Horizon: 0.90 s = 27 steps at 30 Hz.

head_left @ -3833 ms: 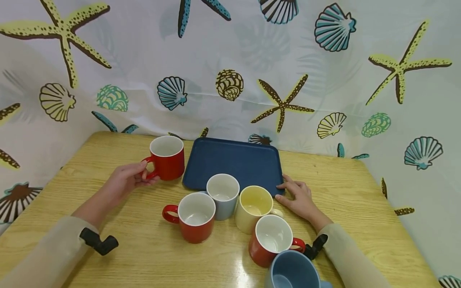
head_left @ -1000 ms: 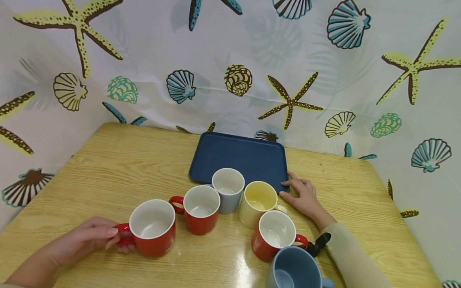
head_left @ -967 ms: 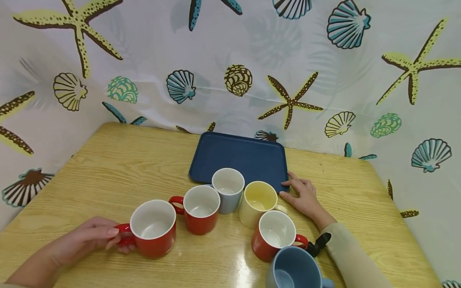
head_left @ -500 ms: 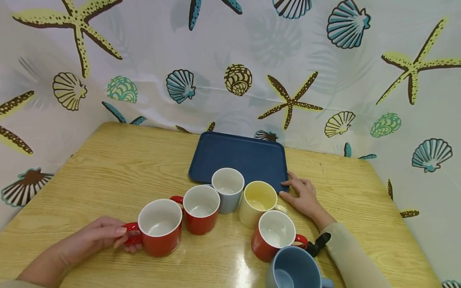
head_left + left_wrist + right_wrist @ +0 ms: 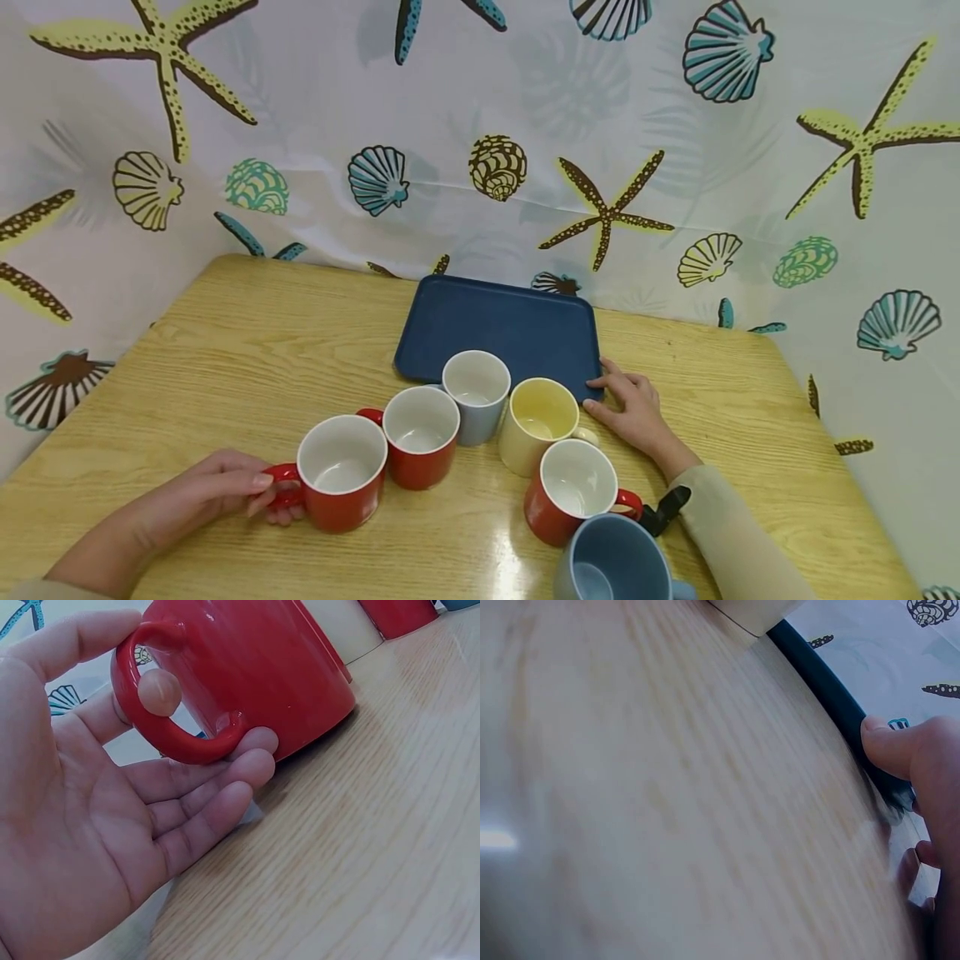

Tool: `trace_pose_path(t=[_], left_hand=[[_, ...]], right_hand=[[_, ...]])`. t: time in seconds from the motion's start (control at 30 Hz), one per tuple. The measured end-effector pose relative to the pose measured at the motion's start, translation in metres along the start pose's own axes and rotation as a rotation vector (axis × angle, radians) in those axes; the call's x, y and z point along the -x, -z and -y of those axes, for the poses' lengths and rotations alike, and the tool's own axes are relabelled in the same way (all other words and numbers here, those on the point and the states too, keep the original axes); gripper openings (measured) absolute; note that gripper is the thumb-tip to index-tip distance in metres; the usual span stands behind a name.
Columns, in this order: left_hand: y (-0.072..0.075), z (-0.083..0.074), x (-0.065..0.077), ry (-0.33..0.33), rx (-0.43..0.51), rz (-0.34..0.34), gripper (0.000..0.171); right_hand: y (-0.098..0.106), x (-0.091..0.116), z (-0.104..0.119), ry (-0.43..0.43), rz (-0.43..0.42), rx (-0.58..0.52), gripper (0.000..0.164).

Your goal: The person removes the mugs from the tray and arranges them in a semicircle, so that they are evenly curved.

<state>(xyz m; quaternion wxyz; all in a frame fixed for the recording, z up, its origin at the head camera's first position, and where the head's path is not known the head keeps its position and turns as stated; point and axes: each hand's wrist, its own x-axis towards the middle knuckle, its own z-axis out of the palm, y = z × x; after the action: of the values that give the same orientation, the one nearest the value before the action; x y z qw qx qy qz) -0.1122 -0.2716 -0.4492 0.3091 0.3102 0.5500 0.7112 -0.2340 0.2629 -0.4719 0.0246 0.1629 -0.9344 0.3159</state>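
In the head view my left hand [image 5: 217,492] pinches the handle of a red mug [image 5: 345,500], upright with a white inside. The left wrist view shows thumb and fingers round that handle, other fingertips under it, and the base of this mug [image 5: 262,675] at table level. Right beside it stands a second red mug [image 5: 422,462], its handle partly hidden behind the first. My right hand [image 5: 633,412] rests at the front right corner of a dark blue tray [image 5: 495,325]. In the right wrist view its thumb touches the tray edge [image 5: 847,724].
From the second red mug a bent row continues: a pale blue-grey mug [image 5: 480,417], a yellow mug [image 5: 521,442], a third red mug [image 5: 543,517] and a blue mug [image 5: 611,550]. All stand on a wooden table [image 5: 300,325] before a seashell-patterned cloth [image 5: 315,100].
My left hand has brought the red mug from left of the tray to the front left, then rightward up to the second red mug. My right hand stays at the tray corner.
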Motion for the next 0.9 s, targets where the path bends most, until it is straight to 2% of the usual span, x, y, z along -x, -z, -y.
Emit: trace_pose_path(t=[0.2, 0.43, 0.53, 0.63, 0.77, 0.9], left_hand=[[-0.0036, -0.0032, -0.0006, 0.042, -0.017, -0.041, 0.034], [-0.0018, -0.0046, -0.0035, 0.034, -0.028, -0.004, 0.035], [-0.003, -0.0064, -0.0061, 0.045, -0.037, -0.013, 0.036], [-0.0008, -0.0072, -0.0071, 0.086, -0.03, -0.024, 0.036], [0.0017, -0.0061, -0.008, 0.095, -0.013, -0.001, 0.036], [-0.0021, -0.0056, -0.0101, 0.115, -0.077, -0.011, 0.036]], right_hand=[[-0.0005, 0.0007, 0.0003, 0.005, -0.004, 0.011, 0.039], [0.0005, 0.0008, 0.0, -0.003, 0.0, 0.012, 0.04], [0.0019, 0.0006, -0.0018, -0.003, -0.005, 0.013, 0.04], [0.0017, 0.0007, -0.0034, -0.002, -0.011, 0.015, 0.039], [0.0005, 0.0009, -0.0042, 0.0, -0.008, 0.016, 0.039], [0.0023, 0.0013, -0.0033, 0.0, 0.004, 0.014, 0.038]])
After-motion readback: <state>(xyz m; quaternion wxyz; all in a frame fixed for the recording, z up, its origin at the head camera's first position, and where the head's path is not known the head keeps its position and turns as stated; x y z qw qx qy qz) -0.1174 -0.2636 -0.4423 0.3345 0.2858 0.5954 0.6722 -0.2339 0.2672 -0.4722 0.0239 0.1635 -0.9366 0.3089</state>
